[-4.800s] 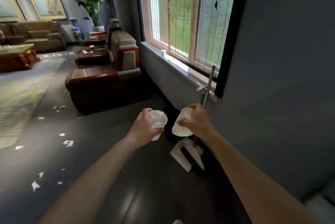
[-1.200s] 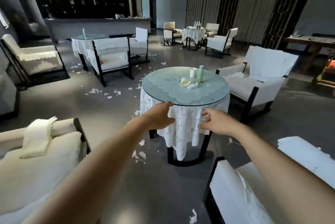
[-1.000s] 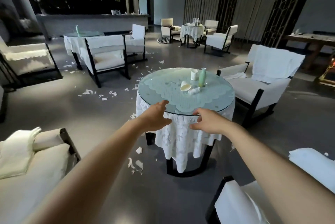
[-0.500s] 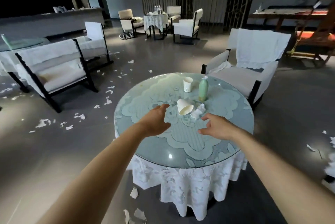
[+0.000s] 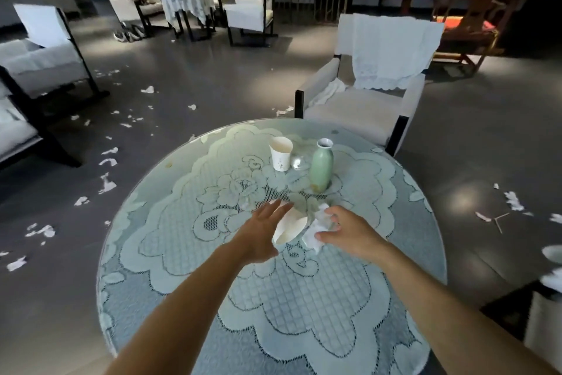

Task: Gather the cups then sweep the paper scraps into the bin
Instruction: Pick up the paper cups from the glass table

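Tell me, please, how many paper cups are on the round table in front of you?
2. The upright cup stands beside the green bottle; the tipped cup lies between the left hand and the right hand. None looks hidden.
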The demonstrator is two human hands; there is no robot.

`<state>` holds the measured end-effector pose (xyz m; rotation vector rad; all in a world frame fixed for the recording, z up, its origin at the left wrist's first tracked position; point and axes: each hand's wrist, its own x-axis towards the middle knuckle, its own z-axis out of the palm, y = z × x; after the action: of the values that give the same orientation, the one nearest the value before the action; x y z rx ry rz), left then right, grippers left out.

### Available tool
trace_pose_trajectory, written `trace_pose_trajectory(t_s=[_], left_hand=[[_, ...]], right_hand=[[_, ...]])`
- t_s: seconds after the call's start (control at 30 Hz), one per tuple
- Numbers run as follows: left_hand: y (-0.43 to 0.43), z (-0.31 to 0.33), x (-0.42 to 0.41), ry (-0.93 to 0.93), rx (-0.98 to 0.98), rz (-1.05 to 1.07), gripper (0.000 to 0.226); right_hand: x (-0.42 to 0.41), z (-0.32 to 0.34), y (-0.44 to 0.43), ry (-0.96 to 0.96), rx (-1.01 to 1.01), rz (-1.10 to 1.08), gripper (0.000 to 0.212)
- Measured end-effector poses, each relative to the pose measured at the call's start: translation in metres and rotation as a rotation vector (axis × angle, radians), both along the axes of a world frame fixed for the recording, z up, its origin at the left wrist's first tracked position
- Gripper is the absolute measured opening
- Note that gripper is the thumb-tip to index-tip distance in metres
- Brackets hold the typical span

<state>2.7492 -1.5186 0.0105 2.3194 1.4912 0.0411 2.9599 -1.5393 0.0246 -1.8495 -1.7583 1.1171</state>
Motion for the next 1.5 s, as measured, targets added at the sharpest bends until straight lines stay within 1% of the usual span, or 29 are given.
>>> trace_pose_trajectory(t_s=[0.07,0.13,0.27,0.37,0.43,0.57,0.63,0.67,0.77,0.8,0.83,0.9,0.93,0.97,1.03,1.07,1.1,1.13,1.2,1.23,1.27,1.3,1.37,1.43,1.5], left_hand=[[0.016,-0.017,0.000,0.074,0.001,-0.065,0.106],[0.031,-0.032,0.000,0.132,0.020,-0.129,0.106],[0.058,-0.045,0.000,0.106,0.040,-0.173,0.099],[0.072,-0.046,-0.005,0.079,0.097,-0.167,0.094],[0.077,-0.046,-0.011,0.033,0.092,-0.110,0.096],[0.085,-0.043,-0.034,-0.098,0.040,0.021,0.094],[0.086,-0.041,-0.045,-0.191,0.020,0.069,0.093],[0.085,-0.040,-0.050,-0.234,0.006,0.098,0.092],[0.082,-0.033,-0.059,-0.317,-0.041,0.187,0.089],[0.081,-0.030,-0.061,-0.335,-0.051,0.206,0.088],[0.081,-0.027,-0.061,-0.354,-0.057,0.216,0.088],[0.081,-0.020,-0.060,-0.402,-0.066,0.230,0.084],[0.081,-0.017,-0.059,-0.434,-0.068,0.244,0.081],[0.081,-0.014,-0.058,-0.469,-0.064,0.260,0.079],[0.081,-0.009,-0.059,-0.522,-0.052,0.291,0.073],[0.081,-0.007,-0.061,-0.533,-0.046,0.302,0.071],[0.080,-0.005,-0.064,-0.541,-0.041,0.312,0.069],[0.080,-0.004,-0.067,-0.547,-0.041,0.325,0.066],[0.082,-0.004,-0.074,-0.578,-0.032,0.353,0.057],[0.083,-0.004,-0.078,-0.592,-0.031,0.368,0.056],[0.084,-0.004,-0.081,-0.590,-0.040,0.391,0.059],[0.085,-0.003,-0.083,-0.576,-0.048,0.420,0.065],[0.089,-0.001,-0.086,-0.542,-0.034,0.468,0.072],[0.092,0.000,-0.087,-0.539,-0.017,0.480,0.074],[0.094,0.002,-0.087,-0.542,-0.010,0.472,0.076]], right_hand=[[0.003,-0.012,0.010,0.028,0.006,-0.051,0.067],[0.005,-0.024,0.017,0.012,-0.007,-0.069,0.076],[0.004,-0.046,0.031,-0.027,-0.038,-0.067,0.083],[-0.008,-0.056,0.042,-0.113,-0.034,-0.045,0.085],[-0.016,-0.063,0.047,-0.163,-0.008,-0.038,0.076],[-0.033,-0.072,0.052,-0.249,0.004,-0.043,0.046],[-0.042,-0.066,0.054,-0.187,0.037,-0.102,0.028],[-0.047,-0.060,0.057,-0.131,0.063,-0.153,0.023],[-0.064,-0.027,0.071,0.080,0.161,-0.323,0.015],[-0.071,-0.014,0.077,0.128,0.208,-0.343,0.013],[-0.079,-0.002,0.082,0.149,0.261,-0.333,0.010],[-0.096,0.018,0.091,0.129,0.352,-0.265,0.003],[-0.105,0.024,0.094,0.076,0.375,-0.220,0.008],[-0.112,0.028,0.096,-0.011,0.375,-0.167,0.011],[-0.122,0.034,0.098,-0.243,0.368,-0.032,0.011],[-0.126,0.036,0.099,-0.327,0.371,0.031,0.014],[-0.128,0.037,0.100,-0.350,0.372,0.074,0.018],[-0.130,0.038,0.101,-0.311,0.357,0.099,0.026],[-0.133,0.040,0.104,-0.091,0.290,0.086,0.053],[-0.135,0.041,0.105,0.005,0.279,0.062,0.063],[-0.137,0.042,0.106,0.054,0.290,0.038,0.068],[-0.138,0.043,0.107,0.075,0.314,0.017,0.069],[-0.141,0.043,0.110,0.092,0.350,0.011,0.060],[-0.145,0.042,0.111,0.083,0.365,0.052,0.043],[-0.151,0.041,0.111,-0.014,0.373,0.095,0.027]])
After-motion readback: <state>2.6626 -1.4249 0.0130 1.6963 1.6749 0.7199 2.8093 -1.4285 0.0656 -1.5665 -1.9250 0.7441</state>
